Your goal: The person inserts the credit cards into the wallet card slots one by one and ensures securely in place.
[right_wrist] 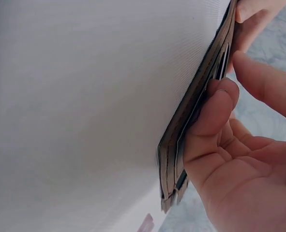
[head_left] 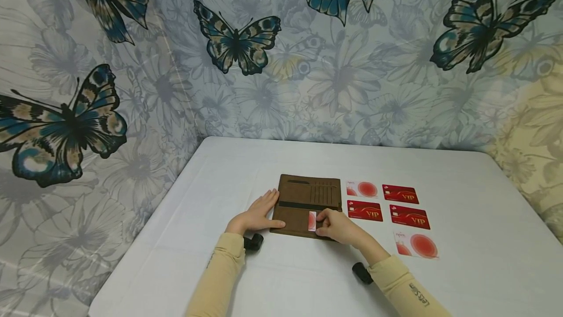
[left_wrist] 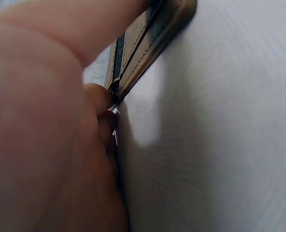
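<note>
An opened brown wallet (head_left: 293, 192) lies on the table, with slots in its far half and a dark band along the fold. Out of its near half shows a strip of a pink and white card (head_left: 312, 221); the rest of that card is hidden. My right hand (head_left: 337, 227) holds the card's right end with curled fingers and thumb. Spread over the wallet's left edge, my left hand (head_left: 256, 213) rests with straight fingers. In the right wrist view, the right hand (right_wrist: 230, 159) is close against the wallet's edge (right_wrist: 169, 159).
To the wallet's right lie red VIP cards (head_left: 364, 211) in a loose group with two pink and white cards (head_left: 415, 245). They sit on a white-covered table (head_left: 246, 160). Behind it hangs a butterfly-patterned cloth (head_left: 343, 77). A black wrist device (head_left: 362, 273) is on each arm.
</note>
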Action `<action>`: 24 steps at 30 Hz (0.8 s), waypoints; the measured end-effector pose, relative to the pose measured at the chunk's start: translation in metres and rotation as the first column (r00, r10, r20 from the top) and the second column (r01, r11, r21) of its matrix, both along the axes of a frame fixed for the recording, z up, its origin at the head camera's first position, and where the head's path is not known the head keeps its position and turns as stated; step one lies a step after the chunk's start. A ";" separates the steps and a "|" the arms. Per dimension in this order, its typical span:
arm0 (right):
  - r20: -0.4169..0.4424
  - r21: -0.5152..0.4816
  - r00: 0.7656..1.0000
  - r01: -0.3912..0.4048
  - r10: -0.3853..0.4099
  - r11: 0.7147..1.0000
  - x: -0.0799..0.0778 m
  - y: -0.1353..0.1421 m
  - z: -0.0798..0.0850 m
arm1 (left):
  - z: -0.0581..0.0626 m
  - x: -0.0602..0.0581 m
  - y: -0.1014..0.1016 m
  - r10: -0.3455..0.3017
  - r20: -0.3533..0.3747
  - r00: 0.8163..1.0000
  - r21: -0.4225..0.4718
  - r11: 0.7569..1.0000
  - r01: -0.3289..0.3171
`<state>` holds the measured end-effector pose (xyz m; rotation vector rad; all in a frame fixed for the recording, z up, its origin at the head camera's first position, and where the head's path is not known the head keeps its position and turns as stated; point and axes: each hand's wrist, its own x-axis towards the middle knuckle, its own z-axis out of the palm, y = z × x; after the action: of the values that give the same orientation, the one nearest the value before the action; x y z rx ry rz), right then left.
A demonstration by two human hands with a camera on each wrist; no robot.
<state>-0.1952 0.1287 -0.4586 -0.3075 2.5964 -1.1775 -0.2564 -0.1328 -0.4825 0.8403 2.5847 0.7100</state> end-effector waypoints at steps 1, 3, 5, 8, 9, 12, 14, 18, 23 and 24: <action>-0.008 0.000 1.000 -0.012 0.012 1.000 0.000 0.000 0.000 | 0.000 0.000 0.000 0.000 0.000 1.000 0.001 1.000 0.000; -0.020 -0.004 0.999 -0.037 0.037 0.999 0.000 0.001 0.000 | 0.000 0.000 0.000 -0.003 -0.003 1.000 0.004 1.000 0.003; -0.031 -0.005 0.998 -0.060 0.060 0.998 0.000 0.002 0.000 | 0.000 0.000 -0.001 -0.006 -0.006 1.000 0.005 1.000 0.006; -0.051 -0.004 0.994 -0.101 0.100 0.995 0.000 0.003 0.000 | 0.000 0.001 -0.001 -0.009 -0.008 1.000 0.008 1.000 0.009; -0.058 -0.002 0.992 -0.114 0.114 0.993 0.000 0.003 0.000 | 0.000 0.001 -0.001 -0.010 -0.009 1.000 0.008 1.000 0.010; -0.078 -0.007 0.985 -0.157 0.156 0.988 0.000 0.004 0.000 | -0.001 0.001 -0.001 -0.005 -0.008 1.000 0.001 1.000 0.005; -0.084 -0.010 0.981 -0.176 0.175 0.984 0.000 0.004 0.001 | -0.001 0.000 0.000 -0.002 -0.009 1.000 -0.005 1.000 0.002; -0.091 -0.011 0.976 -0.200 0.198 0.980 0.000 0.003 0.001 | -0.001 0.000 0.000 -0.005 -0.016 1.000 -0.002 1.000 0.005; -0.093 -0.013 0.971 -0.224 0.222 0.975 0.000 0.003 0.001 | -0.001 0.000 0.000 -0.014 -0.015 1.000 0.006 1.000 0.014; -0.091 -0.014 0.970 -0.226 0.224 0.974 0.000 0.003 0.001 | -0.001 0.000 -0.001 -0.016 -0.018 1.000 0.007 1.000 0.016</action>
<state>-0.1957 0.1321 -0.4578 -0.6552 2.5400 -1.1386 -0.2567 -0.1334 -0.4833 0.8721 2.5898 0.7105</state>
